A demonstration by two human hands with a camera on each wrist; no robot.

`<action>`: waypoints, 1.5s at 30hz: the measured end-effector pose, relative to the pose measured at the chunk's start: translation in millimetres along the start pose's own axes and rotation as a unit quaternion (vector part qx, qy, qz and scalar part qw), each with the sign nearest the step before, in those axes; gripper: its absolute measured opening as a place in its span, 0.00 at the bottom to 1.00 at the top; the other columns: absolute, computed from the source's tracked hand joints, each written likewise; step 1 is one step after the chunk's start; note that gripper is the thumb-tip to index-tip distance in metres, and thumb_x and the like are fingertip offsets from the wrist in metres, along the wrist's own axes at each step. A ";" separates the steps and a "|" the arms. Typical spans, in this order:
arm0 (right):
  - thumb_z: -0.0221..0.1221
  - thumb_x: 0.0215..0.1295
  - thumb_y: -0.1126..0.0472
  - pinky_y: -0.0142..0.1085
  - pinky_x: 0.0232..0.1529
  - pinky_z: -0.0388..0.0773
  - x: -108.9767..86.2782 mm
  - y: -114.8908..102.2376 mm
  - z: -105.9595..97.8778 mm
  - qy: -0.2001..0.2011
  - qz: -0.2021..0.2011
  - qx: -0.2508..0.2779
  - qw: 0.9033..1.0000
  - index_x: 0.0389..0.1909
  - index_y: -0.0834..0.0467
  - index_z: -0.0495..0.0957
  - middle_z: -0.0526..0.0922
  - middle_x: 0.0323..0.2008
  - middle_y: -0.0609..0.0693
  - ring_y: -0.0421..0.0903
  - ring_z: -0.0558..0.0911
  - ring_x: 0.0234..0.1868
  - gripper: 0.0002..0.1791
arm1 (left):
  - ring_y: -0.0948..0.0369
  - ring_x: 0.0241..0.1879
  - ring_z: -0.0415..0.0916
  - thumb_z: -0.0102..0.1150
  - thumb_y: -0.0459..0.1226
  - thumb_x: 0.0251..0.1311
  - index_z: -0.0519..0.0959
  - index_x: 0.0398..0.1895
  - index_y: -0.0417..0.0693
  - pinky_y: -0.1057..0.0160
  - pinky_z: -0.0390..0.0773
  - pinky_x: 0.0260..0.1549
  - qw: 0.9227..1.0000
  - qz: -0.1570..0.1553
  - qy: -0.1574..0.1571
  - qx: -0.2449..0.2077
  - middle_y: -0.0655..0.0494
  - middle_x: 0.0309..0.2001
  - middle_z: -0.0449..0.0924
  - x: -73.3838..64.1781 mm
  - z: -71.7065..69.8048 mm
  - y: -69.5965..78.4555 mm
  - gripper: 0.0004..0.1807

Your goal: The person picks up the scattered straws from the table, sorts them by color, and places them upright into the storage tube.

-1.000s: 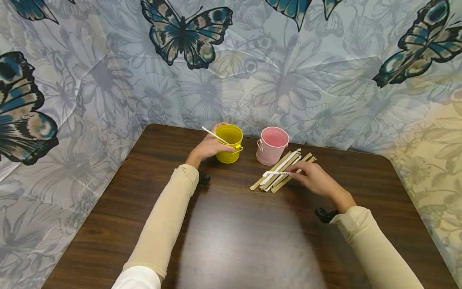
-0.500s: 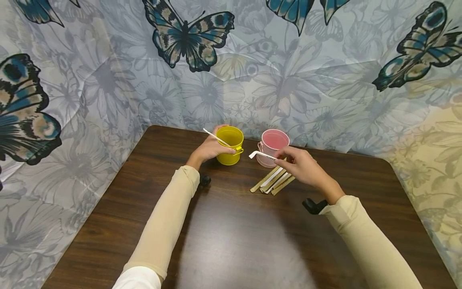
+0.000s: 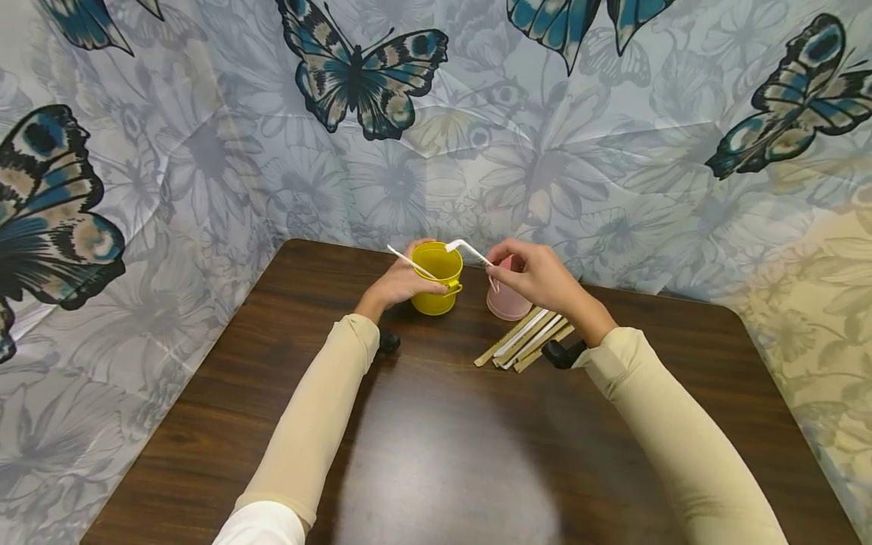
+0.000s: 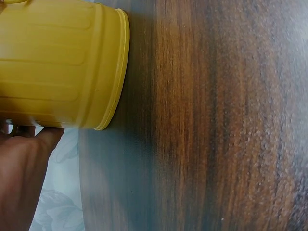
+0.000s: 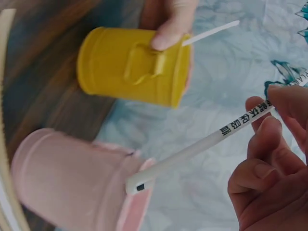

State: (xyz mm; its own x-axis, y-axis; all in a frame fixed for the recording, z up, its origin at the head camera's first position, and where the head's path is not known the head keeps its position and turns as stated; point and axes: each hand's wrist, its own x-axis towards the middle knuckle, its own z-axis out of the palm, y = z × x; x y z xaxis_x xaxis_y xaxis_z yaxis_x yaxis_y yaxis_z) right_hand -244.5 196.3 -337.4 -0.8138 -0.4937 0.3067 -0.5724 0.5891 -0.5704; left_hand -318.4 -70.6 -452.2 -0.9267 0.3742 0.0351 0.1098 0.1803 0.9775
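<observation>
My left hand (image 3: 400,284) grips the small yellow bucket (image 3: 434,303) from its left side, thumb at the front by the handle. The bucket stands upright on the table. A white straw (image 3: 407,258) leans inside it and sticks out past the rim to the left. My right hand (image 3: 538,276) pinches a paper-wrapped white straw (image 5: 192,150) with dark printed characters. In the head view its bent wrapper end hangs over the yellow bucket's right rim. Below and behind the right hand stands a pink bucket (image 3: 507,304), partly hidden by it.
In front of the pink bucket lies a pile of wrapped straws (image 3: 521,342), brown and white, partly covered by the right wrist. The dark wooden table (image 3: 436,454) meets a butterfly-print cloth (image 3: 381,189) at the back.
My right hand has lifted the wrapped straw off the pile and carried it up and left, past the pink bucket to the yellow one. The left hand keeps its grip.
</observation>
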 end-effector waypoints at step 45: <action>0.65 0.69 0.59 0.34 0.34 0.72 77.7 -1.8 80.9 0.002 0.022 0.027 0.999 0.47 0.57 0.82 0.89 0.46 0.54 0.47 0.76 0.32 0.09 | 0.53 0.67 0.68 0.81 0.38 0.47 0.55 0.75 0.56 0.52 0.68 0.71 1.000 0.009 -0.011 0.002 0.54 0.73 0.58 0.8 -3.0 -3.2 0.55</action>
State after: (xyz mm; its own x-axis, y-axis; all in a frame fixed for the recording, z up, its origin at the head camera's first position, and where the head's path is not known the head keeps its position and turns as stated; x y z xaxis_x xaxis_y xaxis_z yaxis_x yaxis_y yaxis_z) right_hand -298.6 105.2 -374.2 -0.8385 -0.4652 0.2836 -0.5298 0.5744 -0.6240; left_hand -320.6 -73.5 -454.7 -0.9167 0.3967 0.0478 0.1277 0.1774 0.9758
